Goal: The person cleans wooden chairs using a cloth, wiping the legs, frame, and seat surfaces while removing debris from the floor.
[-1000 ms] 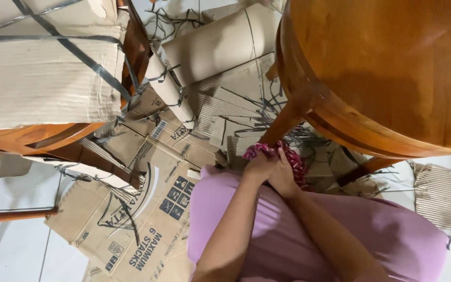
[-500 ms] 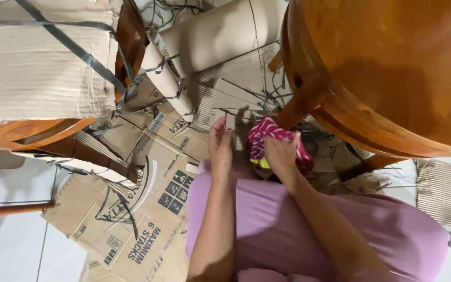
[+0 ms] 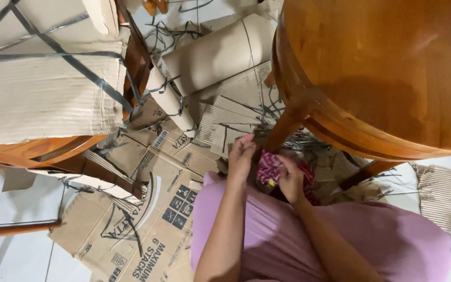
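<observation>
**Both hands on a soft pink bundle under the table's edge**

Right hand [image 3: 290,180] first: it is curled over the pink and red patterned cloth [image 3: 270,169], fingers bent down onto the fabric and pinching it from the right. Left hand [image 3: 241,156] sits just across from it, fingers mostly straight and pointing up, palm side pressed to the cloth's left edge. Whether that hand actually grips the fabric I cannot tell; it looks more like a steadying touch.

The cloth lies between the two hands, bunched up, resting at the front of the lap on the lilac garment [image 3: 298,245]. A small yellow patch shows in its folds. By the look of it this is light, limp stuff: it should crumple and drape, no stiffness, no risk of breaking. It will sag wherever it is not held, so a pinch at an edge or a gathered handful in the middle looks like the surest hold.

Moving outward: just above the hands a wooden table leg [image 3: 283,128] slants down from the round wooden table [image 3: 387,68]. Flattened cardboard boxes [image 3: 147,219] cover the floor to the left, with a rolled cardboard sheet [image 3: 215,52] farther up and black plastic strapping [image 3: 178,36] scattered about. A strapped cardboard stack [image 3: 43,78] fills the upper left.
</observation>
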